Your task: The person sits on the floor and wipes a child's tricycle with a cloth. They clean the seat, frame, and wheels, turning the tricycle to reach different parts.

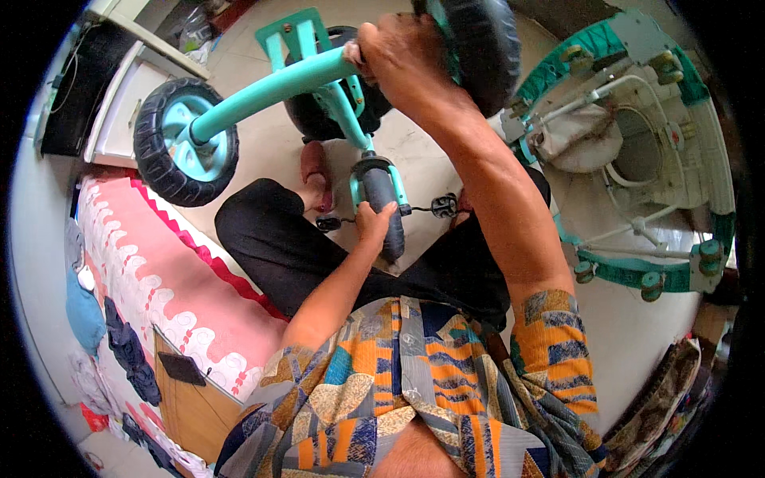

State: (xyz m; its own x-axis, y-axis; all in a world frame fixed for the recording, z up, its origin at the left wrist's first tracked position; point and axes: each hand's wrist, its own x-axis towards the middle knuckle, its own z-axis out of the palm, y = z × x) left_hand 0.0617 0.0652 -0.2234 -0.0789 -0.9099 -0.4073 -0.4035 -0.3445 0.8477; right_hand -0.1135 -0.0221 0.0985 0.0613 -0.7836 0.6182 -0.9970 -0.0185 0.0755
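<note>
A turquoise child's tricycle is tipped over between my knees, its thick curved axle tube running across the top. My right hand is closed around the tube's right end, close against a black-treaded rear wheel. The other rear wheel, with a turquoise hub, sticks out at the left. My left hand grips the black front wheel beside its turquoise fork. Black pedals show on both sides of that wheel. Part of my right hand's fingers is hidden behind the tube.
An overturned baby walker with small casters lies at the right. To the left stands a bed with a pink-and-white cover; a wooden board, a dark phone-like object and clothes lie there. A white cabinet stands at far left.
</note>
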